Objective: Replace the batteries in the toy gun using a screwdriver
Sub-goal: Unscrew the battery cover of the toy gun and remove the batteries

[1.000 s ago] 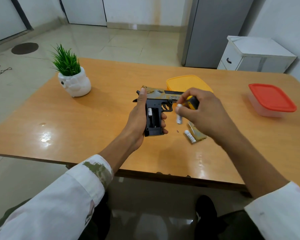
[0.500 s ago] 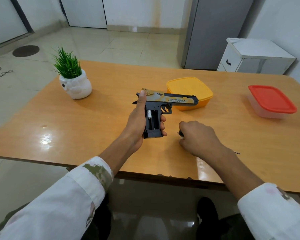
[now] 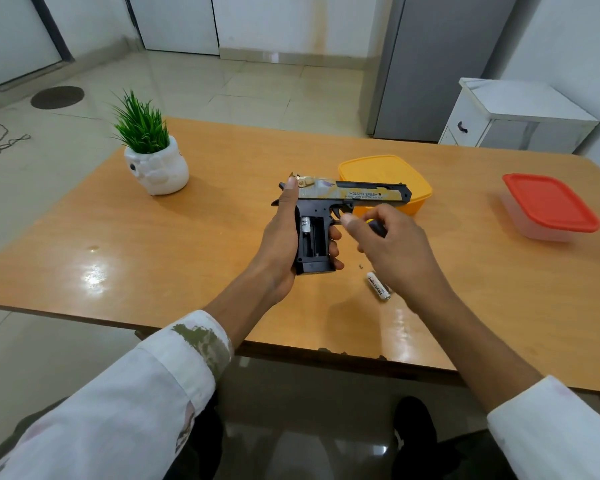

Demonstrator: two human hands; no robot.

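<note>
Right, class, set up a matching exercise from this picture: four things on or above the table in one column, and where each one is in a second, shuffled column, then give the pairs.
Things:
1. toy gun
2. loose battery
3. potted plant
4. red-lidded box

Places:
A. far left part of the table
B. lying on the table under the right hand
C. right end of the table
D. gripped by the left hand, battery bay open

Pairs: 1-D, 2-B, 3-A, 4-C
</note>
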